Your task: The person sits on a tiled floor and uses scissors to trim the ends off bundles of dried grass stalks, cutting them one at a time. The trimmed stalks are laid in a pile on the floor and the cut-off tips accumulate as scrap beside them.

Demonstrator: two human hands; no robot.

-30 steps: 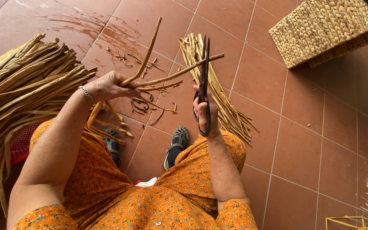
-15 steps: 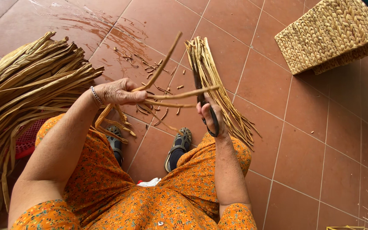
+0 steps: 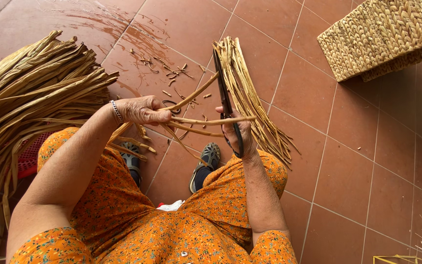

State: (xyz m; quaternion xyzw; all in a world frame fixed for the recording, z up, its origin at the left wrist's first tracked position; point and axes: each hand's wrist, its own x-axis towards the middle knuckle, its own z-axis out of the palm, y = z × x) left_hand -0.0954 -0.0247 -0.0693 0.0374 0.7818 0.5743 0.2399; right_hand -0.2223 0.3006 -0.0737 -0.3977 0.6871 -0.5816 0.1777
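Note:
My left hand (image 3: 141, 109) grips a small bunch of dried straw-coloured reed strips (image 3: 199, 122) that fan out to the right in front of me. My right hand (image 3: 238, 133) holds dark scissors (image 3: 225, 100), blades pointing up and away, set against the reed ends. A silver bracelet (image 3: 116, 111) sits on my left wrist. I am seated in orange flowered clothes, with my dark shoes (image 3: 206, 164) below my hands.
A big pile of dried reeds (image 3: 35, 93) lies at my left. A smaller trimmed bundle (image 3: 250, 98) lies on the red tile floor beyond the scissors. Cut scraps (image 3: 164, 68) litter the tiles ahead. A woven basket (image 3: 382, 36) stands at the upper right.
The view has shifted down and closer. The reed strips in my left hand have dropped from pointing upward to lying more level, and the scissors have come across their ends.

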